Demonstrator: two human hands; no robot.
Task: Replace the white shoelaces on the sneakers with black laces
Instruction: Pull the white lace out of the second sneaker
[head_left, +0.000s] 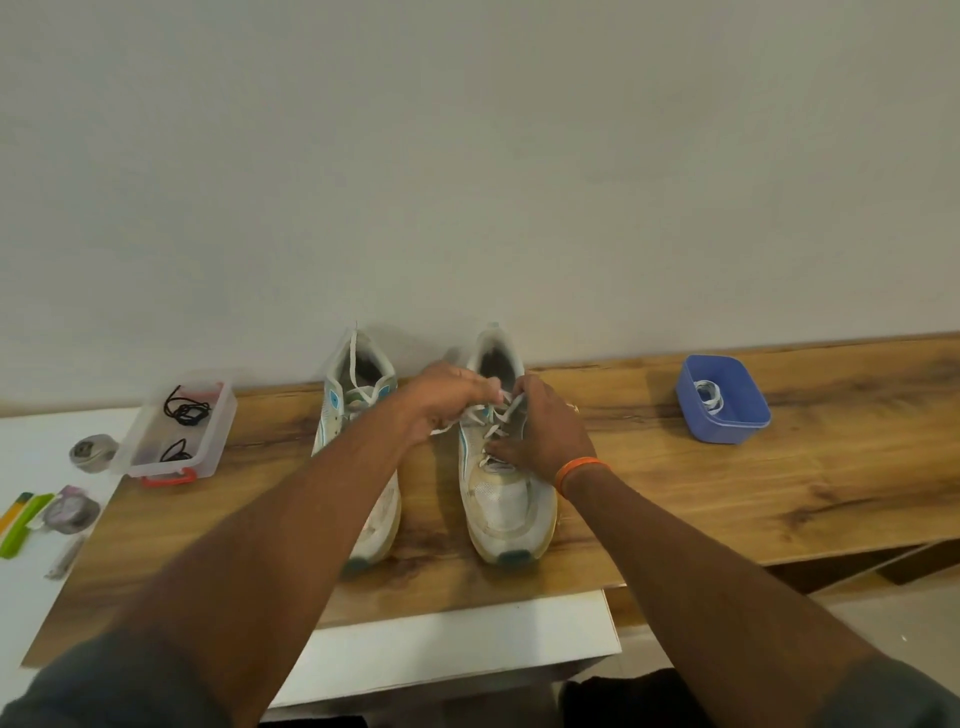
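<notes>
Forearms reach from six o'clock across the counter (727, 457) to the right sneaker (506, 499) at centre. Left hand (441, 405) pinches its white lace (475, 413); right hand (545, 436) steadies the shoe, fingers (519, 395) curled on lace. Light, limp cord: best gripped near an eyelet. Black laces (187, 410) wait at nine o'clock.

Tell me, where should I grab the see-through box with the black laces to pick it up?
Probably grip the clear box by its two long side walls, coming from above. The top looks open, and the red handle at its near end looks small.
</notes>
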